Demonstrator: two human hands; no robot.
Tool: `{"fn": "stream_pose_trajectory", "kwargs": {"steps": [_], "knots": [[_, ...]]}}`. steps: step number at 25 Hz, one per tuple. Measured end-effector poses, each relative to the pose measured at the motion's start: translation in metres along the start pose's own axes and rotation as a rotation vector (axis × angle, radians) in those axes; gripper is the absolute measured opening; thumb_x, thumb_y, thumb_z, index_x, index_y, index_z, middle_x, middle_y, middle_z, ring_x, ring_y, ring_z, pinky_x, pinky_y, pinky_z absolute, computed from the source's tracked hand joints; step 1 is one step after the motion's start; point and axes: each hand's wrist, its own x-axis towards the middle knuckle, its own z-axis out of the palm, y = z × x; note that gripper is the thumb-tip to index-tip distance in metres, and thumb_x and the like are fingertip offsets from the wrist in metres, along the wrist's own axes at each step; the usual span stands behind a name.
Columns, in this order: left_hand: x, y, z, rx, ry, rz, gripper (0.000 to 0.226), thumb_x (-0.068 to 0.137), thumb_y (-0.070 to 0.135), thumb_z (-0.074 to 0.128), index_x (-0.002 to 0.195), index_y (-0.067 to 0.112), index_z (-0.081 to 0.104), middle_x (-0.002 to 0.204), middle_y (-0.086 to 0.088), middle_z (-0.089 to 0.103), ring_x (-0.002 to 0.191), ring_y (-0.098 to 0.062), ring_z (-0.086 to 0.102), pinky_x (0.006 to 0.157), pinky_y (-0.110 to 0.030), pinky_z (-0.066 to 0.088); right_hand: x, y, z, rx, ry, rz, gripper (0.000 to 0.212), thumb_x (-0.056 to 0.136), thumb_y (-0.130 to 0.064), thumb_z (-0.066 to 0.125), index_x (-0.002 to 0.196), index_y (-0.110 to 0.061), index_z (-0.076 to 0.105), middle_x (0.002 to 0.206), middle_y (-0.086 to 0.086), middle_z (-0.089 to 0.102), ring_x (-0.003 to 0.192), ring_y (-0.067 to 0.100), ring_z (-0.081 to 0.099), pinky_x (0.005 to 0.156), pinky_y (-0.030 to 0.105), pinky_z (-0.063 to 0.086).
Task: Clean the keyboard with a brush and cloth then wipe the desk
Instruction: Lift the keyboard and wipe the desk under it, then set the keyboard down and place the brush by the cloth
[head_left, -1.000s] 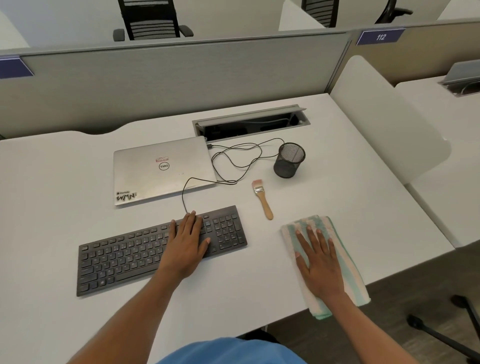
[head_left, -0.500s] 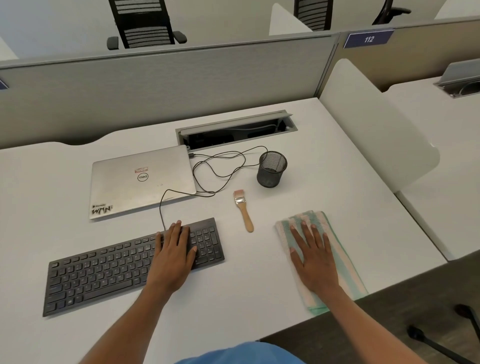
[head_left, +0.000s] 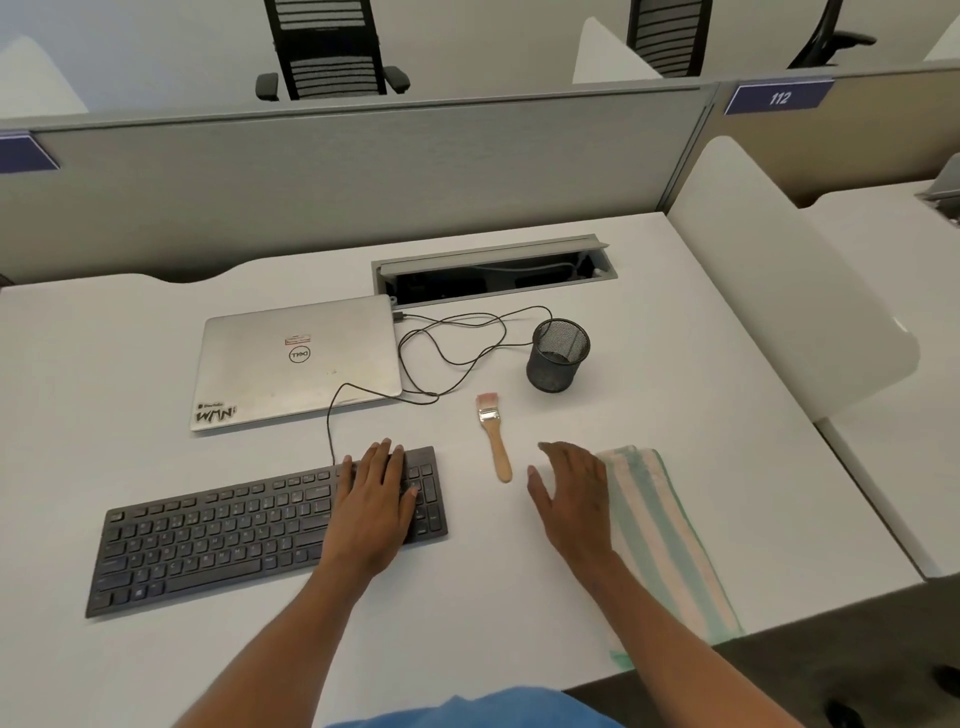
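We see the left hand (head_left: 371, 512) lying flat, fingers straight and close together, on the right end of the black keyboard (head_left: 234, 535); it grips nothing. The right hand (head_left: 571, 499) is spread and relaxed, holding nothing, at the left edge of the striped cloth (head_left: 667, 540); we cannot tell whether it touches the desk (head_left: 675, 395). The brush (head_left: 493, 441) lies between the two hands, handle toward us, near the right hand's fingertips. Beyond it stands a mesh cup (head_left: 558, 356). Behind the keyboard a closed laptop (head_left: 296, 364) lies, a thin cable (head_left: 452, 338) looping beside it.
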Motion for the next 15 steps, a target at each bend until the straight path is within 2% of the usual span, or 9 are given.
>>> {"fn": "stream_pose_trajectory", "kwargs": {"steps": [3, 7, 11, 15], "knots": [[0.005, 0.004, 0.000, -0.018, -0.001, -0.011, 0.067, 0.107, 0.048, 0.022, 0.160, 0.010, 0.037, 0.167, -0.013, 0.037, 0.156, -0.030, 0.032, 0.130, -0.057, 0.016, 0.015, -0.025, 0.018, -0.061, -0.078, 0.007, 0.034, 0.094, -0.044, 0.058, 0.118, -0.020, 0.063, 0.107, -0.003, 0.063, 0.101, 0.022, 0.057, 0.089, 0.037, 0.044], [0.012, 0.009, 0.001, -0.035, -0.018, -0.007, 0.069, 0.107, 0.049, 0.018, 0.163, 0.011, 0.032, 0.170, -0.010, 0.033, 0.159, -0.028, 0.026, 0.132, -0.054, 0.010, 0.017, -0.047, 0.039, -0.172, -0.137, 0.110, 0.038, 0.087, -0.055, 0.062, 0.104, -0.021, 0.063, 0.096, -0.002, 0.060, 0.089, 0.022, 0.055, 0.078, 0.037, 0.046], [0.017, 0.014, 0.001, -0.040, -0.025, 0.002, 0.069, 0.108, 0.049, 0.019, 0.164, 0.011, 0.029, 0.170, -0.010, 0.032, 0.160, -0.027, 0.025, 0.132, -0.053, 0.006, 0.015, -0.058, 0.049, -0.196, -0.149, 0.255, 0.028, 0.085, -0.046, 0.072, 0.093, -0.021, 0.062, 0.092, -0.001, 0.057, 0.087, 0.021, 0.053, 0.073, 0.035, 0.047], [0.021, 0.021, 0.004, -0.058, -0.030, 0.013, 0.068, 0.108, 0.048, 0.019, 0.163, 0.010, 0.033, 0.168, -0.011, 0.036, 0.158, -0.028, 0.029, 0.131, -0.053, 0.008, 0.019, -0.062, 0.050, -0.155, -0.140, 0.354, 0.021, 0.084, -0.037, 0.072, 0.088, -0.019, 0.062, 0.089, -0.001, 0.058, 0.085, 0.020, 0.054, 0.072, 0.035, 0.048]]}}
